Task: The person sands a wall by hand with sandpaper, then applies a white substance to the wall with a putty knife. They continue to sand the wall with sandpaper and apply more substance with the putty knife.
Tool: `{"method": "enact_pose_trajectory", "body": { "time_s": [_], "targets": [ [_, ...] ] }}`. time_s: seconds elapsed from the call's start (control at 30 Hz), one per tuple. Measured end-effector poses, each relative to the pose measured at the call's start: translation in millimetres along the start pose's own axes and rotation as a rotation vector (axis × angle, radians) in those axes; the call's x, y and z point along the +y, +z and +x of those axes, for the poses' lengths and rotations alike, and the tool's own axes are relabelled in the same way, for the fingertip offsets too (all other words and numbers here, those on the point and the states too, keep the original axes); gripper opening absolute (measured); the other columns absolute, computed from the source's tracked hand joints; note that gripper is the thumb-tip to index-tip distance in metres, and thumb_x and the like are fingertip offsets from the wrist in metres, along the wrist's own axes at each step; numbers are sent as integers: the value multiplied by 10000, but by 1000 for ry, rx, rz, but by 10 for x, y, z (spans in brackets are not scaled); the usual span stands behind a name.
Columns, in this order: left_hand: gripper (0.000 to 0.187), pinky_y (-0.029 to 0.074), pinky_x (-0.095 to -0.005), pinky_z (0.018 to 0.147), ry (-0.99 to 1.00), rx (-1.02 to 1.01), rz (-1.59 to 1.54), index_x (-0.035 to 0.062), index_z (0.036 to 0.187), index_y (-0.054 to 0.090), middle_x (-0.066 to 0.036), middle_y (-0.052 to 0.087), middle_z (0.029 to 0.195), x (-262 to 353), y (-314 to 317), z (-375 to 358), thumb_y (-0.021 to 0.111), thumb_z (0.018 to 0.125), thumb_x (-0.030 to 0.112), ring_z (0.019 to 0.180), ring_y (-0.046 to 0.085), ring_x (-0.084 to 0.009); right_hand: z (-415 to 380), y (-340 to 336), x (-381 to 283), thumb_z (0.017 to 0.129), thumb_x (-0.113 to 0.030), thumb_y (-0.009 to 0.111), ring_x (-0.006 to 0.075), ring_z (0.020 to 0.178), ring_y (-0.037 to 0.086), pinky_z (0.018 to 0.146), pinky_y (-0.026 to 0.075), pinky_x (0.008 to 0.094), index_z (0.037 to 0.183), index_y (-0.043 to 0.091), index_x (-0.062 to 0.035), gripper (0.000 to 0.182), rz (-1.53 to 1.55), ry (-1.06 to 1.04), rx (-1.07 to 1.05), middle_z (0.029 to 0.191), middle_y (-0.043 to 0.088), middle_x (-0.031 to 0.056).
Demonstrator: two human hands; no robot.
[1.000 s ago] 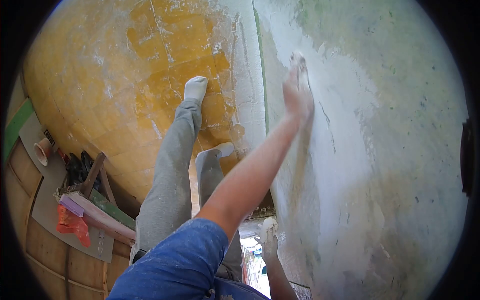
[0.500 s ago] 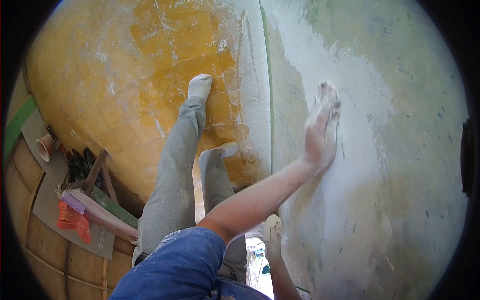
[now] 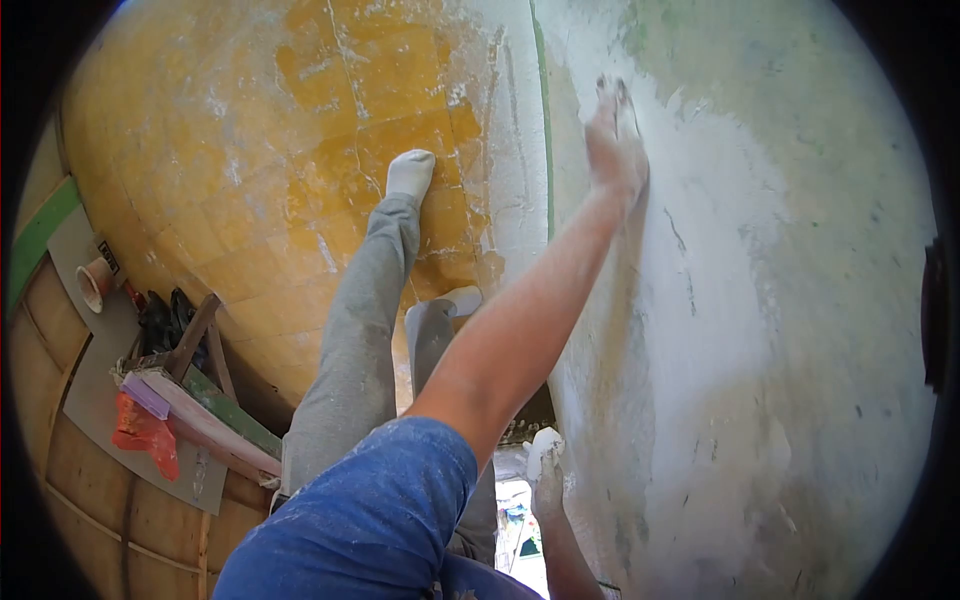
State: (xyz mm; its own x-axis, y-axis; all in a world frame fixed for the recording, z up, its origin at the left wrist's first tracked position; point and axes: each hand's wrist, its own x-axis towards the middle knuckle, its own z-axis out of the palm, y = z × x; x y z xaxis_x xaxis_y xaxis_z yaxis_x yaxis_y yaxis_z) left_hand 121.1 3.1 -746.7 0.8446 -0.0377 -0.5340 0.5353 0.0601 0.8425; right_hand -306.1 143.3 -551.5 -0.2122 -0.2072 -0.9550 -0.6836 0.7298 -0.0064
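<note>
My left hand [image 3: 618,140] reaches far forward, its fingers stretched and coated in white, lying against the pale wall surface [image 3: 720,260]. White paste [image 3: 690,190] is smeared around and below it. Nearer my body, at the bottom centre, my right hand [image 3: 546,480] is closed around a white lump [image 3: 545,448]. Some of its fingers are hidden by the lump.
A yellow, white-spotted tiled surface [image 3: 250,180] fills the upper left. My white-socked foot [image 3: 411,172] rests there. On the left are a wooden frame [image 3: 195,335], a red bag [image 3: 145,435], a pinkish cup [image 3: 97,283] and wooden panels [image 3: 110,490].
My left hand has moved up and slightly left along the wall, and the arm is stretched farther. A dark mark on the white paste is now uncovered. My right hand stays low with the lump.
</note>
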Motion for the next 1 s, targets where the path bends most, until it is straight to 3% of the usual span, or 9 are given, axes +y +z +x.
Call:
{"method": "enact_pose_trajectory", "body": {
  "time_s": [0.17,0.27,0.33,0.43,0.5,0.53,0.63,0.8,1.0],
  "targets": [
    [405,249,-322,1089,-41,-95,-195,-76,1329,365,-198,359,1387,548,-274,-1163,371,941,41,1318,294,-263,-174,2,-180,956,-432,406,249,1097,540,836,480,391,1401,278,-89,576,-16,-4,-38,1287,499,137],
    [398,260,-317,1083,-133,193,-380,-75,1321,378,-199,377,1378,624,-1169,-664,378,941,43,1310,314,-259,-379,113,-299,978,-413,358,241,1156,489,926,433,399,1412,249,-83,556,-27,-91,30,1341,440,115],
    [394,266,-314,1078,-186,276,-418,-75,1316,387,-199,389,1371,708,-1586,-449,383,940,44,1304,328,-257,-93,-249,199,988,-402,330,231,1177,464,975,390,389,1412,246,-74,543,145,-165,-89,1354,420,104],
    [388,277,-309,1072,-190,192,-324,-74,1309,401,-199,408,1362,800,-1252,-817,390,940,47,1296,348,-254,49,-517,420,988,-438,305,212,1204,427,1017,326,360,1385,298,-42,562,182,-286,-422,1338,427,101],
    [384,283,-305,1068,-177,90,-228,-74,1303,410,-199,420,1355,834,-901,-1179,395,940,48,1290,362,-252,-283,-56,6,995,-392,321,206,1202,435,1035,322,337,1407,267,-64,529,90,-222,73,1356,415,96],
    [382,287,-304,1066,-158,38,-185,-74,1301,414,-199,426,1352,863,-749,-1276,397,940,49,1287,368,-251,-333,-36,-98,982,-393,366,227,1136,507,953,403,360,1375,330,-56,519,-96,-202,42,1304,481,115],
    [376,297,-298,1060,-138,-46,-121,-73,1293,428,-200,444,1343,813,-378,-1173,404,939,51,1279,389,-247,-507,133,-351,979,-298,394,192,1174,458,981,369,318,1374,321,-29,484,110,21,-2,1313,446,96],
    [381,299,-294,1060,-183,-60,-120,-74,1292,433,-200,458,1339,803,-64,-727,404,946,83,1276,404,-246,-357,46,115,958,-359,430,252,966,598,747,498,379,1347,366,-97,473,59,-68,16,1184,578,128],
    [428,251,-299,1092,-41,-77,-2,-87,1324,374,-207,383,1395,913,-1,-1131,374,966,147,1318,348,-253,-359,-38,357,968,-401,393,238,1002,582,798,473,376,1342,387,-84,490,30,8,3,1224,558,113]
  ]
}}
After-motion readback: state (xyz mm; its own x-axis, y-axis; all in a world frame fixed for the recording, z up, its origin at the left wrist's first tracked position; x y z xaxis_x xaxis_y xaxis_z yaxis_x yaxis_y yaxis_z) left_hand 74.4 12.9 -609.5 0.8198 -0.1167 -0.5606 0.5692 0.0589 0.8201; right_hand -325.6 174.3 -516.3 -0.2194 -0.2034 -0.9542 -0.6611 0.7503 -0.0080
